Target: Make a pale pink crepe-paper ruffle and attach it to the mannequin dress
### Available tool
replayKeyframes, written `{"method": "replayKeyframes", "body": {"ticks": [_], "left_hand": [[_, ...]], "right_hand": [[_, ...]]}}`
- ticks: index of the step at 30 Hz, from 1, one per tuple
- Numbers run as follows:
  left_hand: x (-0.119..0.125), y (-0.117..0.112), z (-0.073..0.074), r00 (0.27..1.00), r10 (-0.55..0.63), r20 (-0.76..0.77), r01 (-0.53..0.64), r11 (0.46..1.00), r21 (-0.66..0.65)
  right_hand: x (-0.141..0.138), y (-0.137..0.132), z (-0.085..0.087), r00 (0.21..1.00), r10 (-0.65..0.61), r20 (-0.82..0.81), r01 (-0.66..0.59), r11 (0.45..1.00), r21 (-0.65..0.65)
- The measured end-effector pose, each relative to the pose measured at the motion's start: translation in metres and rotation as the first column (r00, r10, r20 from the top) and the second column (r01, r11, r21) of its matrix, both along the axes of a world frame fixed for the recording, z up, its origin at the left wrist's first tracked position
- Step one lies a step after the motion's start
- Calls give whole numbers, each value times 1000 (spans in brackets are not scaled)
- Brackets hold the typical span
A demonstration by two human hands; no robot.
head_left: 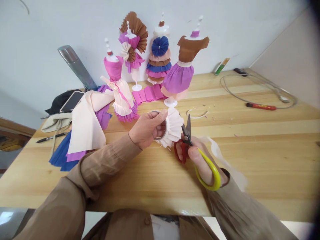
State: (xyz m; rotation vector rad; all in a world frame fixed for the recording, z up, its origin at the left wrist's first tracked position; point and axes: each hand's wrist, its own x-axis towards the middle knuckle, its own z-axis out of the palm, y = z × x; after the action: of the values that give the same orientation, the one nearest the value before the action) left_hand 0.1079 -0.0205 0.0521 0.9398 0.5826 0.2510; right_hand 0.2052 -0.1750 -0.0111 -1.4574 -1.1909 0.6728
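Note:
My left hand is closed round a ring, which looks like a tape roll, with a frill of pleated white paper along its right side. Scissors with dark blades and one red and one yellow handle loop are in my right hand. The blades stand apart and point up, close to the frill's right edge. Behind my right hand a thin white strip trails toward the right sleeve; whether the fingers grip it I cannot tell.
Small dress forms in paper clothes stand along the wall. Left lie sheets of paper, a phone, a pen and a bottle. Pink pleated paper lies behind my hands. To the right are a cable and a red-handled tool.

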Motion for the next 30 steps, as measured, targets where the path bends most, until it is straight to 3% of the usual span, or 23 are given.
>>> {"method": "replayKeyframes", "body": {"ticks": [20,30], "left_hand": [[2,-6,0,999,51,-9,-50,998,42],[2,-4,-3,999,43,3,-43,997,64]], "right_hand": [[0,3,2,992,-9,126,11,1000,-12],[-3,3,8,998,-18,60,20,999,-33]]}}
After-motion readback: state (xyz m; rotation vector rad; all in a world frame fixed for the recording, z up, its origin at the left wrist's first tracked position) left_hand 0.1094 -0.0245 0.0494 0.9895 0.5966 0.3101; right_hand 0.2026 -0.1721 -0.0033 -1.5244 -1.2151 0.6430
